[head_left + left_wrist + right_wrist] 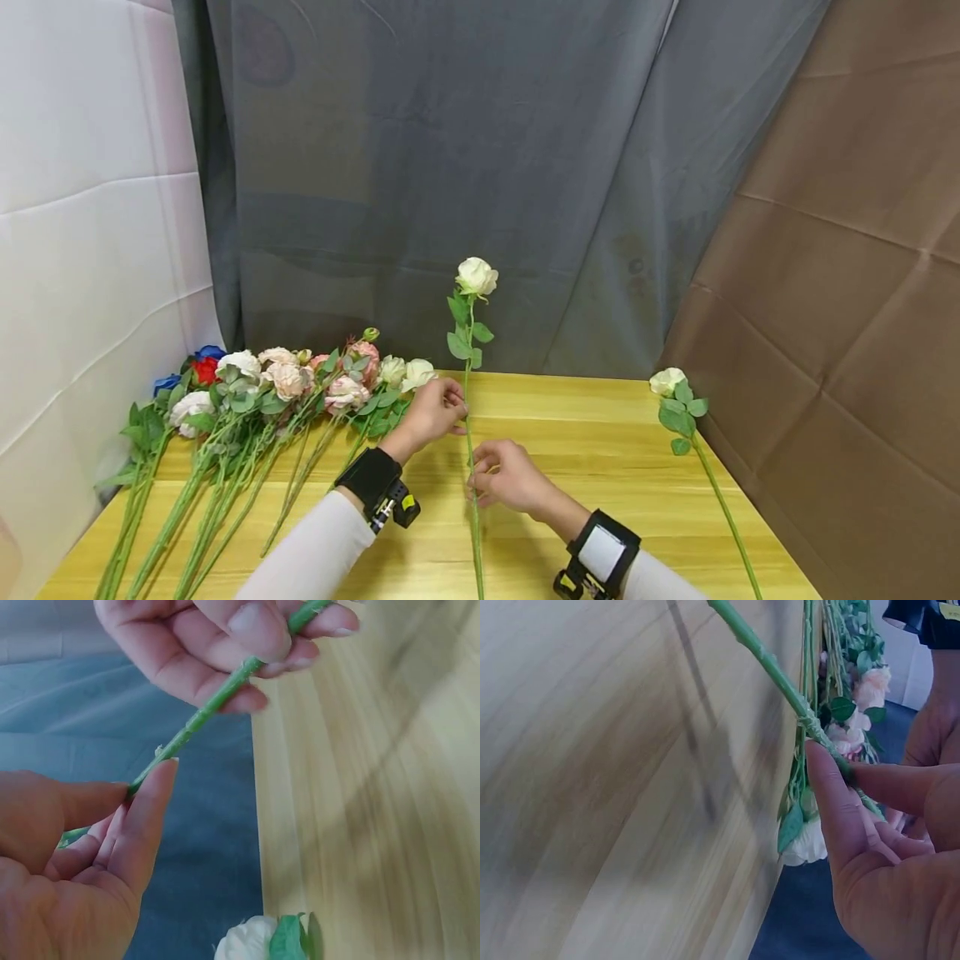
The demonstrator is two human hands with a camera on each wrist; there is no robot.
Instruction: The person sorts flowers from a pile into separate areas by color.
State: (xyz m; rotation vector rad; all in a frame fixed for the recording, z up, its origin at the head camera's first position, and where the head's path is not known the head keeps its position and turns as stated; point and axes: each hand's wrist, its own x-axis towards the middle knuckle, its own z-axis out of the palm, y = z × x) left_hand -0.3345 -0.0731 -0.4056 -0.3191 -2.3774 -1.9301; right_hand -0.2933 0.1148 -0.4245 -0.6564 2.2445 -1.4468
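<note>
A white rose (477,276) with green leaves stands upright over the middle of the table, its long stem running down between both hands. My left hand (432,410) pinches the stem below the leaves, between thumb and fingertips. Lower down, my right hand (512,477) pinches the same stem from the other side. In the left wrist view the green stem (196,720) passes from the left hand up to the right hand's thumb and fingers. The right wrist view has the right hand (885,847) gripping the stem with thumb and forefinger.
A pile of artificial flowers (285,379), white, pink, red and blue, lies on the left of the wooden table (585,417). Another white rose (667,382) lies along the right edge. Grey cloth (450,167) hangs behind, brown cloth (847,292) at right.
</note>
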